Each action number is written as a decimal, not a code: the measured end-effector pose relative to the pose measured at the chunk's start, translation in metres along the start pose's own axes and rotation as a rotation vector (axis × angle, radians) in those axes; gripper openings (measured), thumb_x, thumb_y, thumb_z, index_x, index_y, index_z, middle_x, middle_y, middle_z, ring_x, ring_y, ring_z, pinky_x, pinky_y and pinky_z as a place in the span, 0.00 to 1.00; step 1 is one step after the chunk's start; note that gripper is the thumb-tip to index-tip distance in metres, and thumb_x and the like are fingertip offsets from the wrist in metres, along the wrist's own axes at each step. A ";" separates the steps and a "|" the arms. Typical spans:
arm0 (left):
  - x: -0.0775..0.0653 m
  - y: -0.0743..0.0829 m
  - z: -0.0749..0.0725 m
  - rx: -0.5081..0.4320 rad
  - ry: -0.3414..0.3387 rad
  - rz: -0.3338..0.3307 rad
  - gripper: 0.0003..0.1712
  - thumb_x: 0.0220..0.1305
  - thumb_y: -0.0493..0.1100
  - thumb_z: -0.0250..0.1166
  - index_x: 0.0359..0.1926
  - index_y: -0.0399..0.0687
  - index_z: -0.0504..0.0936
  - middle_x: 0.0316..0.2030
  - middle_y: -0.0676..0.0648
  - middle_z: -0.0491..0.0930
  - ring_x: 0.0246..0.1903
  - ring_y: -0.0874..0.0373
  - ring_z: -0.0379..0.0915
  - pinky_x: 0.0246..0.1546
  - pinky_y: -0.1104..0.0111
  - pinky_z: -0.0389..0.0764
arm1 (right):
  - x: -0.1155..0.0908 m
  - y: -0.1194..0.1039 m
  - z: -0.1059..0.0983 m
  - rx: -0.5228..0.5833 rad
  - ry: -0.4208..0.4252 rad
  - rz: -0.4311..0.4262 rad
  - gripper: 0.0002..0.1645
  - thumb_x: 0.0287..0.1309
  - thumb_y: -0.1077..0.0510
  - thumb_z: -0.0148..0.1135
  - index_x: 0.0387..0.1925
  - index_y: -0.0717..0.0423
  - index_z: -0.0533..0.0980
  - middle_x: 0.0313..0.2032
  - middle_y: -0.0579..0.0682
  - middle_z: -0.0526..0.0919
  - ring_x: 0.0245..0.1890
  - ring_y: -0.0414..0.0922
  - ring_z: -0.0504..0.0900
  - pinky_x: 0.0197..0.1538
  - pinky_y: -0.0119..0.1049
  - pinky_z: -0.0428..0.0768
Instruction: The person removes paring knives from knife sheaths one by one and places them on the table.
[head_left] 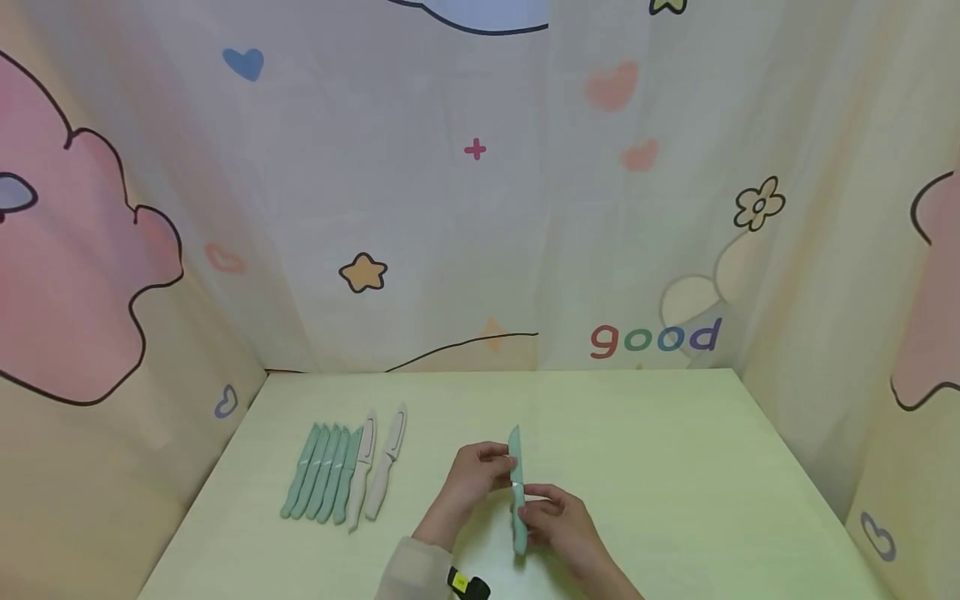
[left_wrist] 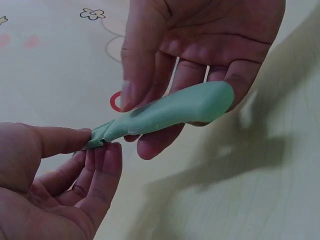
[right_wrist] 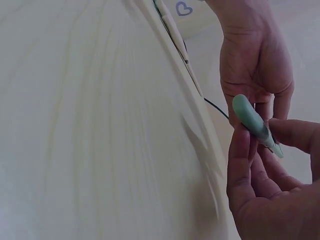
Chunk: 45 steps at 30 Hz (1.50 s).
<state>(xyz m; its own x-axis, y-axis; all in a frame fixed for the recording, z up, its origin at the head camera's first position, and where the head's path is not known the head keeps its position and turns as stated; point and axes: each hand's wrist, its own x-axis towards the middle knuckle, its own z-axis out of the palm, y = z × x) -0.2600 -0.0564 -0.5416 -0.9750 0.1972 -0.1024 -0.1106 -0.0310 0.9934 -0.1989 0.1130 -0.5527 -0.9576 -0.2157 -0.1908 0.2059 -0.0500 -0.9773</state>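
Between both hands, above the table, is a mint-green paring knife [head_left: 519, 525] with a matching blade cover [head_left: 515, 450]. My left hand [head_left: 476, 475] pinches the covered blade end between thumb and fingers. The right hand [head_left: 562, 525] holds the handle, its thumb on one side and fingers on the other. In the left wrist view the curved handle [left_wrist: 175, 110] points right, and the cover's mouth meets it near the left fingertips. From the right wrist view, the handle's rounded end [right_wrist: 245, 110] faces the camera and much of the cover is hidden.
Left of the hands, several mint-green covered knives [head_left: 322, 475] lie side by side on the pale table [head_left: 675, 467]. Two white covered knives [head_left: 381, 483] lie just right of them. A curtain [head_left: 450, 208] with printed shapes stands behind and beside the table.
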 end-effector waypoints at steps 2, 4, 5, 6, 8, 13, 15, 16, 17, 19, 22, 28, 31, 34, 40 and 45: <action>0.001 0.000 0.000 -0.006 -0.002 0.012 0.17 0.63 0.38 0.65 0.50 0.32 0.79 0.38 0.40 0.83 0.35 0.49 0.80 0.43 0.56 0.85 | 0.000 0.001 0.000 0.011 -0.002 -0.008 0.27 0.59 0.60 0.65 0.57 0.68 0.71 0.42 0.59 0.85 0.39 0.51 0.82 0.39 0.40 0.86; 0.002 0.001 0.001 -0.016 -0.001 0.020 0.16 0.63 0.37 0.65 0.50 0.32 0.79 0.38 0.39 0.83 0.35 0.49 0.80 0.43 0.56 0.85 | 0.001 0.001 0.000 0.015 -0.001 -0.016 0.26 0.60 0.60 0.64 0.56 0.69 0.71 0.41 0.59 0.86 0.38 0.52 0.82 0.39 0.41 0.86; 0.002 0.002 0.001 -0.020 -0.001 0.023 0.16 0.63 0.37 0.65 0.49 0.32 0.79 0.38 0.39 0.83 0.36 0.49 0.80 0.42 0.56 0.85 | 0.001 0.001 -0.001 0.015 0.001 -0.020 0.26 0.60 0.60 0.64 0.56 0.70 0.71 0.41 0.59 0.86 0.38 0.52 0.82 0.39 0.41 0.86; 0.002 0.003 0.001 -0.022 -0.002 0.026 0.16 0.62 0.37 0.65 0.49 0.32 0.80 0.38 0.39 0.83 0.36 0.49 0.80 0.42 0.57 0.86 | 0.002 0.001 -0.001 0.015 0.003 -0.023 0.25 0.60 0.61 0.64 0.56 0.70 0.71 0.40 0.59 0.86 0.38 0.52 0.82 0.38 0.41 0.86; 0.002 0.005 0.001 -0.025 -0.001 0.030 0.16 0.62 0.37 0.66 0.49 0.32 0.80 0.37 0.39 0.83 0.36 0.49 0.80 0.42 0.59 0.86 | 0.002 0.001 -0.001 0.015 0.004 -0.026 0.25 0.60 0.62 0.63 0.56 0.70 0.71 0.40 0.59 0.85 0.38 0.53 0.82 0.38 0.42 0.86; 0.001 0.005 0.000 -0.039 0.007 0.019 0.15 0.61 0.37 0.67 0.48 0.33 0.80 0.37 0.41 0.83 0.36 0.49 0.81 0.41 0.61 0.86 | 0.001 0.001 0.000 0.003 -0.008 -0.013 0.25 0.61 0.62 0.63 0.56 0.70 0.71 0.41 0.59 0.85 0.39 0.53 0.82 0.39 0.43 0.86; 0.000 0.004 0.000 -0.053 0.010 0.012 0.15 0.60 0.36 0.67 0.47 0.33 0.81 0.36 0.42 0.84 0.36 0.49 0.81 0.41 0.62 0.86 | 0.000 0.000 0.000 -0.005 -0.012 -0.008 0.24 0.61 0.62 0.64 0.55 0.70 0.71 0.41 0.58 0.85 0.38 0.53 0.82 0.38 0.42 0.86; 0.000 0.003 -0.001 -0.059 0.012 0.010 0.15 0.60 0.36 0.67 0.47 0.33 0.81 0.36 0.42 0.84 0.36 0.49 0.81 0.41 0.62 0.86 | -0.001 -0.001 0.000 -0.010 -0.012 -0.008 0.24 0.60 0.62 0.64 0.55 0.70 0.71 0.41 0.58 0.85 0.38 0.52 0.82 0.38 0.41 0.86; 0.000 0.002 -0.001 -0.064 0.011 0.014 0.15 0.60 0.36 0.67 0.47 0.33 0.81 0.36 0.42 0.84 0.36 0.49 0.81 0.41 0.62 0.86 | -0.002 -0.002 0.000 -0.014 -0.013 -0.010 0.24 0.60 0.62 0.64 0.55 0.69 0.71 0.40 0.57 0.85 0.38 0.52 0.82 0.38 0.41 0.86; 0.001 0.001 -0.001 -0.071 0.011 0.015 0.15 0.60 0.36 0.67 0.47 0.33 0.81 0.36 0.42 0.84 0.36 0.49 0.81 0.41 0.63 0.86 | -0.003 -0.003 0.001 -0.017 -0.017 -0.018 0.24 0.60 0.62 0.64 0.54 0.70 0.71 0.40 0.58 0.85 0.37 0.51 0.82 0.38 0.41 0.86; 0.001 0.001 -0.001 -0.069 0.009 0.019 0.14 0.59 0.36 0.68 0.46 0.33 0.81 0.35 0.42 0.84 0.36 0.50 0.81 0.40 0.63 0.86 | -0.005 -0.003 0.001 -0.021 -0.023 -0.033 0.23 0.60 0.62 0.64 0.54 0.70 0.71 0.39 0.57 0.85 0.37 0.50 0.82 0.38 0.41 0.86; -0.003 0.003 0.000 -0.063 0.004 0.003 0.15 0.59 0.35 0.68 0.46 0.32 0.81 0.35 0.41 0.84 0.35 0.49 0.81 0.41 0.62 0.86 | -0.006 -0.001 0.001 -0.034 -0.048 -0.040 0.22 0.60 0.63 0.64 0.52 0.71 0.71 0.39 0.58 0.85 0.37 0.51 0.82 0.39 0.42 0.86; -0.005 0.005 0.000 -0.060 0.003 -0.001 0.15 0.58 0.35 0.68 0.46 0.31 0.81 0.36 0.40 0.84 0.36 0.49 0.81 0.42 0.59 0.85 | -0.006 0.000 0.000 -0.033 -0.064 -0.037 0.22 0.60 0.63 0.64 0.52 0.71 0.70 0.41 0.61 0.84 0.38 0.51 0.82 0.39 0.41 0.86; -0.006 0.007 0.000 -0.060 0.001 0.000 0.16 0.58 0.34 0.68 0.47 0.29 0.80 0.36 0.40 0.84 0.36 0.48 0.81 0.44 0.56 0.85 | -0.007 0.000 0.000 -0.029 -0.074 -0.031 0.22 0.60 0.63 0.63 0.52 0.71 0.70 0.41 0.62 0.84 0.37 0.51 0.82 0.38 0.41 0.86; -0.007 0.009 -0.001 -0.060 0.003 -0.012 0.16 0.58 0.32 0.68 0.46 0.28 0.80 0.36 0.39 0.83 0.35 0.48 0.81 0.43 0.56 0.85 | -0.009 -0.004 0.001 -0.029 -0.096 -0.020 0.23 0.61 0.64 0.62 0.53 0.73 0.68 0.40 0.61 0.84 0.37 0.54 0.82 0.37 0.43 0.86; -0.002 0.006 -0.002 -0.051 -0.001 -0.013 0.16 0.58 0.31 0.67 0.47 0.27 0.80 0.36 0.38 0.83 0.34 0.48 0.81 0.41 0.56 0.85 | -0.009 -0.006 0.000 -0.053 -0.100 -0.023 0.23 0.61 0.64 0.63 0.53 0.72 0.69 0.39 0.60 0.84 0.36 0.55 0.82 0.36 0.44 0.87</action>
<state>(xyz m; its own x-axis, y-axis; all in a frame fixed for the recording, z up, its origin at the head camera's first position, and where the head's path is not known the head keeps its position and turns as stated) -0.2590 -0.0590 -0.5356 -0.9733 0.1989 -0.1149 -0.1326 -0.0782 0.9881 -0.1912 0.1156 -0.5447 -0.9367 -0.3113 -0.1604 0.1704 -0.0051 -0.9854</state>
